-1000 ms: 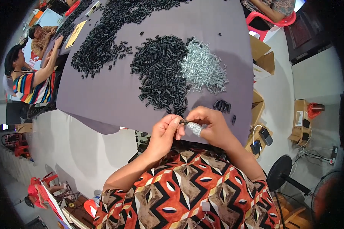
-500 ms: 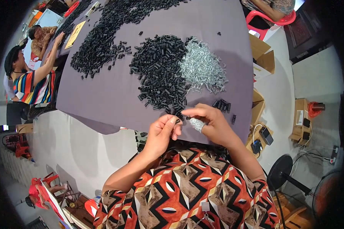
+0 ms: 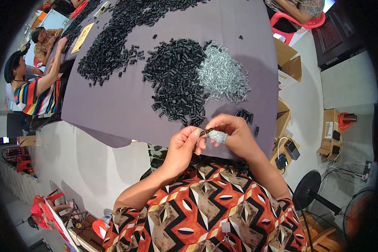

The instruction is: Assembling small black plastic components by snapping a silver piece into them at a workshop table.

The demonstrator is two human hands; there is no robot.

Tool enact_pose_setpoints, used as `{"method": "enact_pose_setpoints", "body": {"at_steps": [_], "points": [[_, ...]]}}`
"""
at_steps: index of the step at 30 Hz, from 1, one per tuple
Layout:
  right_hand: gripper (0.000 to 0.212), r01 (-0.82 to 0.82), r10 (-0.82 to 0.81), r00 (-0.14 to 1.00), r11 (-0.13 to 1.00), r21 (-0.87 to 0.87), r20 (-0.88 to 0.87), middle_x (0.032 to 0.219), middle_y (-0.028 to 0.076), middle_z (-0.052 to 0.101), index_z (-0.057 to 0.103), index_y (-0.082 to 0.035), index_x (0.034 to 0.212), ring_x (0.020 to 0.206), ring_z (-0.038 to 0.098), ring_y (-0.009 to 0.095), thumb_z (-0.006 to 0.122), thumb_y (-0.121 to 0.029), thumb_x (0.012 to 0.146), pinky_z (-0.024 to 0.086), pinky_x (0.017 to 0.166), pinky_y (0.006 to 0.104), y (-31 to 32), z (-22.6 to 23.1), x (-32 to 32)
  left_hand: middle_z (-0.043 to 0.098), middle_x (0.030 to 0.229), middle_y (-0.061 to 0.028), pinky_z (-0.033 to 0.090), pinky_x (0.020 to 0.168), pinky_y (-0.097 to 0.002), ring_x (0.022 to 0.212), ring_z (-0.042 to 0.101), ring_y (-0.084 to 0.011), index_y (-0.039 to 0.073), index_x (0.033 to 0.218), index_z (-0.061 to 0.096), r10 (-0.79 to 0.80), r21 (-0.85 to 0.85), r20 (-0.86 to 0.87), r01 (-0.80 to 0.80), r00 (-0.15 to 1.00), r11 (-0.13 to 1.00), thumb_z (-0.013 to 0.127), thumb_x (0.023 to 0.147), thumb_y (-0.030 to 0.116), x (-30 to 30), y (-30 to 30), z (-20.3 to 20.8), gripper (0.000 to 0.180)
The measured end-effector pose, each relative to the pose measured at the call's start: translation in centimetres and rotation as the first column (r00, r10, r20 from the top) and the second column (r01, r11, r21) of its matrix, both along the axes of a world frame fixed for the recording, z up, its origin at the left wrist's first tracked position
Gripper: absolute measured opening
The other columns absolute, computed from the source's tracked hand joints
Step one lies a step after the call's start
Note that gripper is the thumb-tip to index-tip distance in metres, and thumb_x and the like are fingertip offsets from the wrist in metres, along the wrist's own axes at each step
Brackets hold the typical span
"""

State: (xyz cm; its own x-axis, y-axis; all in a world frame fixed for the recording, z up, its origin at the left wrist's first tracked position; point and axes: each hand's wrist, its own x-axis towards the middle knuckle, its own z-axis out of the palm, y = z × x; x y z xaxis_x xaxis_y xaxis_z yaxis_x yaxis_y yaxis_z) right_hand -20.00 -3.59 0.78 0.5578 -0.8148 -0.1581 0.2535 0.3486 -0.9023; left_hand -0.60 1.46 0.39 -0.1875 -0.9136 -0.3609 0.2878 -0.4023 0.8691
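Note:
At the table's near edge my left hand [image 3: 180, 149] pinches a small black tubular piece [image 3: 202, 133] between thumb and fingertips. Close against it, my right hand [image 3: 240, 136] grips another small black piece [image 3: 209, 130]; the two pieces seem to meet, though their exact contact is too small to tell. A silvery, textured bundle [image 3: 217, 136] sits at my right fingers; whether it is a clump of coils or a finger wrapping I cannot tell. Just beyond my hands lies a heap of black tubular pieces [image 3: 176, 80], touching a pile of shiny spring-like coils [image 3: 222, 73].
More black pieces [image 3: 101, 63] spread over the grey-covered table [image 3: 130, 105]. A short row of them [image 3: 244, 115] lies beyond my right hand. Co-workers sit along the left side, one in a striped shirt [image 3: 38, 94]. Cardboard boxes [image 3: 287, 63] and a black fan [image 3: 308, 187] stand at right.
My right hand has moved left and its fingers have closed on the small black piece beside the left hand's piece. My left hand has shifted slightly right.

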Motion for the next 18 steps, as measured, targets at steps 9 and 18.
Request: {"method": "enact_pose_setpoints", "body": {"at_steps": [9,18], "points": [[0.016,0.080,-0.072,0.995,0.990,-0.118,0.070,0.101,0.006,0.065,0.071,0.001,0.103,0.091,0.065,0.014,0.072,0.000,0.087,0.051,0.082,0.0282,0.3,-1.6,0.4,0.063,0.079,0.0012,0.044,0.061,-0.0194,0.064,0.051,-0.0042,0.003,0.100,0.062,-0.021,-0.008,-0.011,0.021,1.000,1.000,0.048,0.108,0.022,-0.4,0.0,0.0,0.025],[0.016,0.018,-0.025,0.999,0.989,-0.146,-0.045,0.097,0.005,0.064,0.070,0.002,0.102,0.085,0.063,0.012,0.072,0.001,0.086,0.050,0.076,0.0252,-0.3,0.0,-0.7,0.070,0.089,-0.0066,0.053,0.068,-0.0234,0.071,0.063,-0.0095,-0.001,0.114,0.062,-0.145,0.051,-0.092,0.150,0.985,0.987,0.054,0.104,0.015,0.8,-0.5,0.7,0.021]]}}
